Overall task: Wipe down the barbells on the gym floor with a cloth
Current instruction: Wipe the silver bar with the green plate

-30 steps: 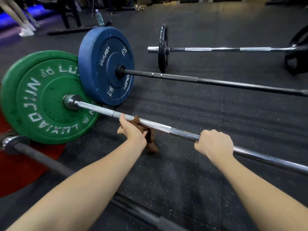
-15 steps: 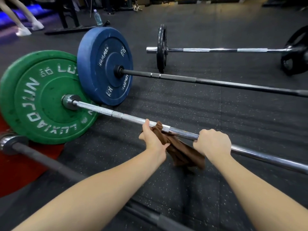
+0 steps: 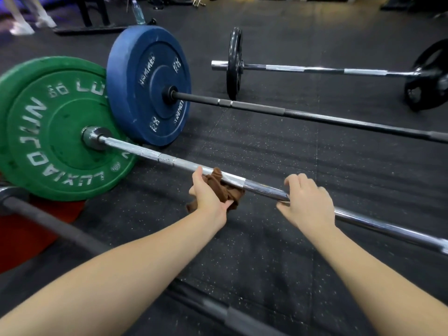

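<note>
black rubber floor [image 3: 266, 263] flecked with white, gym gear at the far edge. nearest, a dark bar [image 3: 60, 224] crosses the lower left, its end over a red plate [image 3: 24, 234]. beyond it the chrome bar [image 3: 169, 162] runs from left to the right edge. the left hand [image 3: 208, 195] grasps a bunched brown cloth [image 3: 223, 187] against the bar's near side and underside, thumb up beside the steel, fingers curled into the fabric; a tail of cloth hangs below the hand. the right hand [image 3: 308, 202] sits over the same bar just to the right, fingers loose and half bent, not wrapped round it; whether the palm touches cannot be told. the bar's left end carries a green plate [image 3: 55, 127] reading "luxiaojun" in white; a smaller mark above is too blurred to read. behind it, overlapping its edge, a blue plate [image 3: 148, 86] reads "hammer", part of "strength" and "20 kg" twice, on a black bar [image 3: 315, 116]. farthest lies a far bar [image 3: 303, 69] with black plates [image 3: 234, 61]. a bottle [image 3: 138, 12] stands by the back.
</note>
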`<state>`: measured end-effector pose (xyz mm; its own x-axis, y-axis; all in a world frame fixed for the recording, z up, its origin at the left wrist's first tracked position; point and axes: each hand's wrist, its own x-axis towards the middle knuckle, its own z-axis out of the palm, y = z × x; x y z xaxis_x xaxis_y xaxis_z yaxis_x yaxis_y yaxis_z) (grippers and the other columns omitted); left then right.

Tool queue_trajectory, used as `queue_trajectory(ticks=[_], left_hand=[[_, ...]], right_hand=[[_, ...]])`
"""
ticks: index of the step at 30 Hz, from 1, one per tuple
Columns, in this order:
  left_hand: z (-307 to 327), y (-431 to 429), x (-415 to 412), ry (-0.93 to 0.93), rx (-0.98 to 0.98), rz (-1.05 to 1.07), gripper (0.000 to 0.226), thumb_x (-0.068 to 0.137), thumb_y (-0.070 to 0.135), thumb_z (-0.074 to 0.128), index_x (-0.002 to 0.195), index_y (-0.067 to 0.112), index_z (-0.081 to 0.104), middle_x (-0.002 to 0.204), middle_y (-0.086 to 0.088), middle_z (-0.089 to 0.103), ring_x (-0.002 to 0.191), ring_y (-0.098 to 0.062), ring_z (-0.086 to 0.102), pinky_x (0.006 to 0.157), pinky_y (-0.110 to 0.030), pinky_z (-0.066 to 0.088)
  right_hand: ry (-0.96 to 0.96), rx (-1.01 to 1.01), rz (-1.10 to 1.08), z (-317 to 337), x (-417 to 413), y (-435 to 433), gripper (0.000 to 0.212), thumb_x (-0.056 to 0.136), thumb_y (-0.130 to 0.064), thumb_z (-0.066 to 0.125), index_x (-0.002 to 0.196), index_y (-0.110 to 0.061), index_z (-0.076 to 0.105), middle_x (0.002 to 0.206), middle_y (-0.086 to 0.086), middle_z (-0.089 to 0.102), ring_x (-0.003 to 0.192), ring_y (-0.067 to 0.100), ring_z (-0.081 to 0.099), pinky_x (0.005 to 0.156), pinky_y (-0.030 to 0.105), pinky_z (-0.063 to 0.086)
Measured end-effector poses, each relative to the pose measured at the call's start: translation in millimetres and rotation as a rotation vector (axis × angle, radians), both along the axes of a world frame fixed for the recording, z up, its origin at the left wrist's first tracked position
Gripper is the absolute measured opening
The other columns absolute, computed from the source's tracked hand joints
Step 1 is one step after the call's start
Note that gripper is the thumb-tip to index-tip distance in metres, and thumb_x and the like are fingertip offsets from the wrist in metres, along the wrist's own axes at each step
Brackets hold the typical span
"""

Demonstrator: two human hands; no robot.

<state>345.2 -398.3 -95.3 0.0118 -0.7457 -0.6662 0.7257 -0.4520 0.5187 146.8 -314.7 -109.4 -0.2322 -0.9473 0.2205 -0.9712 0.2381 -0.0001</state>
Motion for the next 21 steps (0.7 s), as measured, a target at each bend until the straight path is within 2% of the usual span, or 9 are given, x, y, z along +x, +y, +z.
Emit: queue_trajectory(ticks=[2, 4, 7, 10, 12, 14, 16, 18, 21], left_hand=[[-4.8, 9.5, -5.9, -0.01, -0.008, -0.077, 0.092, 0.049, 0.069, 0.075, 0.131, 0.033, 0.057, 0.127, -0.007, 0.068, 0.11, -0.039, 0.068, 0.091, -0.068, 0.052], [-12.0, 16.8, -8.3, -0.024, -0.017, -0.146, 0.094, 0.048, 0.071, 0.075, 0.132, 0.034, 0.057, 0.127, -0.009, 0.069, 0.108, -0.04, 0.07, 0.088, -0.066, 0.055], [-18.5, 23.2, -4.2, -0.085, -0.054, -0.252, 0.095, 0.053, 0.074, 0.075, 0.136, 0.03, 0.059, 0.127, -0.009, 0.071, 0.107, -0.037, 0.072, 0.089, -0.064, 0.055], [-16.9, 28.8, 1.1, -0.16, -0.085, -0.33, 0.093, 0.055, 0.074, 0.072, 0.136, 0.03, 0.058, 0.127, -0.008, 0.071, 0.111, -0.035, 0.07, 0.091, -0.063, 0.053], [-13.6, 31.5, 5.1, -0.167, -0.115, -0.415, 0.095, 0.055, 0.075, 0.071, 0.138, 0.03, 0.057, 0.129, -0.007, 0.07, 0.113, -0.035, 0.069, 0.09, -0.06, 0.055], [-9.2, 35.6, 10.7, -0.206, -0.149, -0.523, 0.093, 0.06, 0.078, 0.069, 0.139, 0.031, 0.056, 0.133, -0.007, 0.068, 0.118, -0.033, 0.068, 0.092, -0.058, 0.055], [-9.2, 38.6, 17.1, -0.283, -0.209, -0.63, 0.082, 0.078, 0.079, 0.059, 0.138, 0.023, 0.06, 0.13, -0.01, 0.07, 0.118, -0.031, 0.068, 0.099, -0.055, 0.054], [-9.1, 40.1, 22.6, -0.393, -0.274, -0.725, 0.073, 0.09, 0.078, 0.044, 0.133, 0.022, 0.062, 0.126, -0.006, 0.073, 0.116, -0.022, 0.069, 0.1, -0.043, 0.051], [3.8, 33.4, 31.0, -0.847, -0.345, -0.751, 0.05, 0.099, 0.073, 0.028, 0.108, 0.042, 0.067, 0.119, 0.006, 0.07, 0.116, -0.016, 0.062, 0.101, -0.039, 0.046]], right_hand=[[-0.043, -0.292, 0.111, -5.6, 1.9, 9.1, 0.061, 0.073, -0.037, 0.084, 0.122, -0.01, 0.06, 0.117, 0.011, 0.052, 0.102, 0.033, 0.054, 0.084, 0.045, 0.046], [-0.125, -0.482, 0.228, -11.4, 17.8, 27.2, 0.044, 0.081, -0.04, 0.073, 0.112, -0.009, 0.064, 0.109, 0.01, 0.053, 0.098, 0.031, 0.051, 0.081, 0.043, 0.041], [-0.613, -0.125, 0.14, -21.2, 52.9, 52.3, 0.044, 0.086, -0.067, 0.061, 0.102, -0.026, 0.059, 0.09, -0.01, 0.06, 0.082, 0.014, 0.058, 0.076, 0.036, 0.047], [-1.461, 0.362, -0.326, -31.0, 73.9, 51.7, 0.119, 0.06, -0.086, 0.069, 0.155, -0.028, 0.026, 0.139, -0.001, 0.057, 0.112, 0.015, 0.061, 0.095, 0.041, 0.055], [-1.931, 0.452, -0.408, -36.8, 79.1, 42.5, 0.136, 0.054, -0.08, 0.079, 0.162, -0.032, 0.011, 0.156, 0.011, 0.043, 0.128, 0.03, 0.055, 0.094, 0.055, 0.057], [-2.187, 0.424, -0.374, -32.8, 85.1, 30.9, 0.119, 0.057, -0.077, 0.082, 0.155, -0.027, 0.038, 0.152, 0.017, 0.048, 0.134, 0.036, 0.051, 0.098, 0.063, 0.051], [-2.266, 0.322, -0.295, -24.3, 94.8, 18.5, 0.084, 0.07, -0.066, 0.076, 0.138, -0.021, 0.06, 0.136, 0.013, 0.065, 0.129, 0.033, 0.058, 0.108, 0.064, 0.043], [-2.326, 0.196, -0.257, -14.8, 107.0, 8.0, 0.062, 0.082, -0.045, 0.074, 0.134, -0.014, 0.063, 0.125, 0.012, 0.072, 0.12, 0.031, 0.066, 0.109, 0.059, 0.045], [-2.368, 0.075, -0.328, -14.8, 123.1, -1.7, 0.039, 0.096, -0.017, 0.068, 0.132, -0.005, 0.063, 0.121, 0.015, 0.073, 0.112, 0.028, 0.071, 0.098, 0.047, 0.056]])
